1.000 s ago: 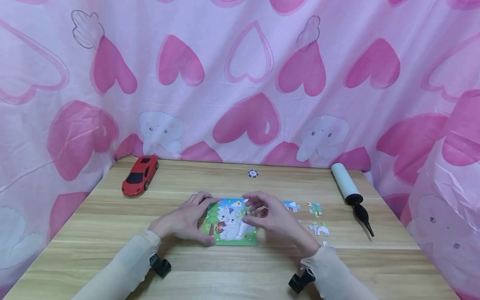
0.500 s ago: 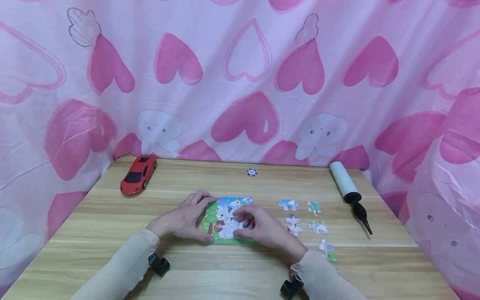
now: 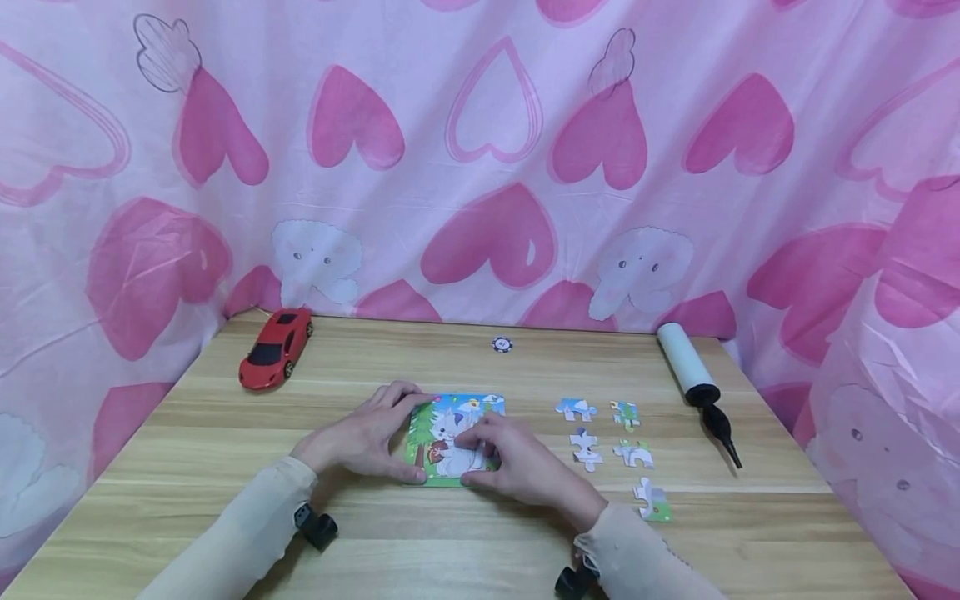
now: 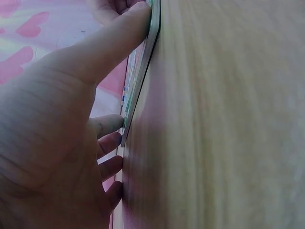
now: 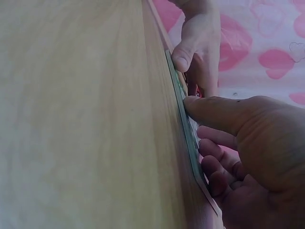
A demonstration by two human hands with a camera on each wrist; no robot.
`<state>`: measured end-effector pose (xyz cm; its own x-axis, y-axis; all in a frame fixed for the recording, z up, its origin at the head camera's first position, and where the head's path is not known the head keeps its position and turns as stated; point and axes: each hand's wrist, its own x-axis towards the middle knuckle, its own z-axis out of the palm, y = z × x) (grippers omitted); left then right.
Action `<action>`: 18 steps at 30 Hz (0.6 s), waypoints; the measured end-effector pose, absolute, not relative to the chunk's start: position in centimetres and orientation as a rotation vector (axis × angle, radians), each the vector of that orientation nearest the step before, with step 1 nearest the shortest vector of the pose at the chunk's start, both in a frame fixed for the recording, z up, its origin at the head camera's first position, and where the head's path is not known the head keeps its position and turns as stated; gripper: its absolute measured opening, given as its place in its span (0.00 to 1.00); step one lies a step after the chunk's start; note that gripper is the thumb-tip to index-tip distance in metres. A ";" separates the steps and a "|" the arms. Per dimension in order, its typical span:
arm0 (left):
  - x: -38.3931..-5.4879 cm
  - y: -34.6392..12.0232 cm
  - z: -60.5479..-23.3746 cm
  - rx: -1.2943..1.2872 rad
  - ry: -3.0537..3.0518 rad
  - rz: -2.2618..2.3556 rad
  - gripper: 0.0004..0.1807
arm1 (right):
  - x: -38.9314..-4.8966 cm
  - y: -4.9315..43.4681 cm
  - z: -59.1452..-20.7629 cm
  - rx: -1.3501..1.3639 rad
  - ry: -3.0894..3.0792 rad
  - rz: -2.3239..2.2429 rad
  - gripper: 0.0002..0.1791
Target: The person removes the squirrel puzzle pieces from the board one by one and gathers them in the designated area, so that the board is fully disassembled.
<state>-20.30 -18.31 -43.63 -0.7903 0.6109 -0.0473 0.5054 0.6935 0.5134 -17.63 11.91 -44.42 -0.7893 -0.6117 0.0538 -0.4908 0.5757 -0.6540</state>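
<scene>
A jigsaw puzzle (image 3: 441, 433) with a white squirrel picture lies in a thin board frame at the middle of the table. At its left edge rests my left hand (image 3: 369, 437), thumb on the near-left corner and index finger by the far-left corner. Over the right half of the picture is my right hand (image 3: 525, 467). Its thumb touches the near edge and its bent fingers touch the surface, hiding that part. In the right wrist view, nothing shows between the right thumb (image 5: 214, 110) and fingers. The left wrist view shows the left thumb (image 4: 119, 36) laid along the board.
Several loose puzzle pieces (image 3: 587, 450) lie to the right. A red toy car (image 3: 276, 348) stands at the far left, a round chip (image 3: 502, 344) at the back. At the far right lies a white and black hand pump (image 3: 688, 367). A heart-patterned curtain (image 3: 480, 167) hangs behind.
My right hand has moved left and toward me, from the puzzle's upper right to its lower middle. More loose pieces show beside it. The left hand stays at the left edge.
</scene>
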 end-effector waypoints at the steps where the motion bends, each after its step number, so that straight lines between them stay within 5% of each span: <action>1: -20.3 -18.3 -43.6 0.899 2.687 0.718 0.63 | -17.6 11.9 -44.4 -0.921 2.619 -1.006 0.24; 18: -20.3 -18.3 -43.5 0.878 2.670 0.732 0.58 | -17.6 11.9 -44.1 -0.914 2.562 -0.976 0.24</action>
<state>-20.34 -18.27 -43.54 -0.7916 0.6075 -0.0659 0.4889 0.6944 0.5281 -17.62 11.94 -44.12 -0.7716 -0.6360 -0.0100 -0.4682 0.5785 -0.6679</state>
